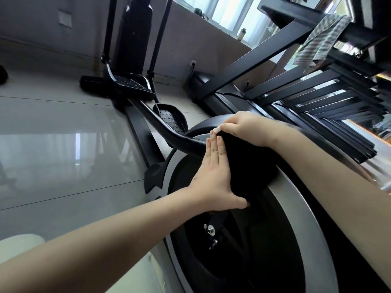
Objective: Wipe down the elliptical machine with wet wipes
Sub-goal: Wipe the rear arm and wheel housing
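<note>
near, the left hand (213,176) lies flat, fingers straight, on the black cover (249,166) of the elliptical machine (296,208) — just beyond, the right hand (243,127) pinches a wet wipe (216,129) in curled fingers at the cover's top edge. far right, a checked towel (323,39) hangs.

Glossy pale tile floor (63,144), grout lines visible. The elliptical machine (296,208) stands on it, front crossbar foot near the wall. A treadmill (222,97) sits beside it; a dark object (2,75) is at the left edge.
</note>
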